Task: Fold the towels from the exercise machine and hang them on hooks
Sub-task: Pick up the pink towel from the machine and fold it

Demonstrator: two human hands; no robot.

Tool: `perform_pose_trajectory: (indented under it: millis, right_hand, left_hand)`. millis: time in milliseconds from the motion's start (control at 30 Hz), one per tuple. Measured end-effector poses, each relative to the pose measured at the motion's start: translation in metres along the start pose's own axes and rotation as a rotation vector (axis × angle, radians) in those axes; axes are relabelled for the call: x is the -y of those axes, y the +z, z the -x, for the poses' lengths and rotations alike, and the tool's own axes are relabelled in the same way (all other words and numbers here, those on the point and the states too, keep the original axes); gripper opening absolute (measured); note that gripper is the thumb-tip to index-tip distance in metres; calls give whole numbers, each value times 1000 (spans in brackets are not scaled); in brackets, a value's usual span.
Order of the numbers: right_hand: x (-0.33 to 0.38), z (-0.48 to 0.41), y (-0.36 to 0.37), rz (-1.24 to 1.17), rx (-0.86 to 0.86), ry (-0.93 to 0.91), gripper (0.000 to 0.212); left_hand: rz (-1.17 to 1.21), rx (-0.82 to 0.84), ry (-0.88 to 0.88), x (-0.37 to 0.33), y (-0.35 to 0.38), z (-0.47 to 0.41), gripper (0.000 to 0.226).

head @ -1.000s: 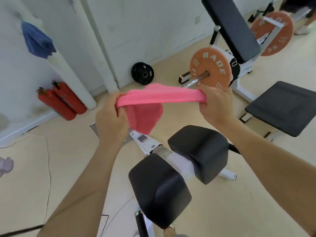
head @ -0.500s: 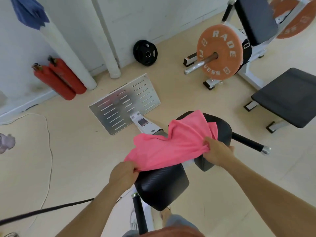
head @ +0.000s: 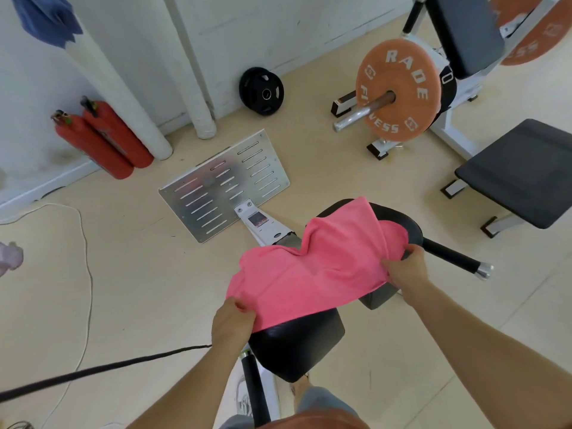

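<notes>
Head view: the pink towel [head: 309, 274] lies draped across two black pads of the exercise machine, the near pad [head: 297, 345] and the far pad [head: 399, 221], and it sags over the gap between them. The left grip [head: 232, 323] pinches the near left corner. The right grip [head: 405, 270] pinches the right edge, fingers curled into the cloth.

The likely trouble is the support. Both pads are rounded and look slick, and the towel overhangs the near pad on its left side, so a fold pressed here could slide off towards the floor [head: 139, 274] or sink into the gap. The far part is bunched in ridges, so the edges would probably meet crooked unless the cloth is pulled flat first. The side handle [head: 452, 257] juts out just beside the right grip and could catch a swung corner.

Open floor lies left and ahead, up to the metal foot plate [head: 226, 184]. A black cable [head: 93, 373] crosses the floor at lower left, a trip risk on any walk towards the wall, where a blue towel [head: 46, 17] hangs.
</notes>
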State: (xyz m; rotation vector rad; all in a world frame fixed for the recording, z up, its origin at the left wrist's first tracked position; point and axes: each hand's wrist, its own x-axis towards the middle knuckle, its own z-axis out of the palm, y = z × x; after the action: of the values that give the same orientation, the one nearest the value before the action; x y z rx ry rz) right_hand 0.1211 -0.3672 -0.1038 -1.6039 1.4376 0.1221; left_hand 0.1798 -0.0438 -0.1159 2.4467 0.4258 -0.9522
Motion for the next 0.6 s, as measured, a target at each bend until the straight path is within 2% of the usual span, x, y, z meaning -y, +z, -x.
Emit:
perform_pose_trajectory:
  millis: [67,133,200,267,333,400,500,567,600]
  right_hand:
    - [-1,-4,1,-55,-23,17,73]
    - [-1,-7,1,-54,-52,22,53]
    - [0,-8,1,-51,-63,29,31]
    - [2,-7,2,-56,-41,58,21]
    - [6,-5,3,-156,-15,112,20]
    - [12,3,1,-362,45,218,18]
    - [25,21,-4,-616,167,299,16]
    - [37,40,-5,-451,112,168,12]
    - [43,50,-6,-218,21,6,9]
  left_hand:
    - [84,37,-135,4,3,-5,39]
    - [234,122,-288,8,6,-9,56]
    - [460,190,-403,9,10,-12,53]
    - [442,156,-335,6,10,-15,38]
    - [254,25,-184,1,4,-16,11]
    - [243,-88,-110,-5,1,-16,14]
    - [528,-150,-83,-18,-6,-12,20]
    - [846,-38,-64,-36,-22,-2,32]
    - [1006,58,-44,-47,-34,5,46]
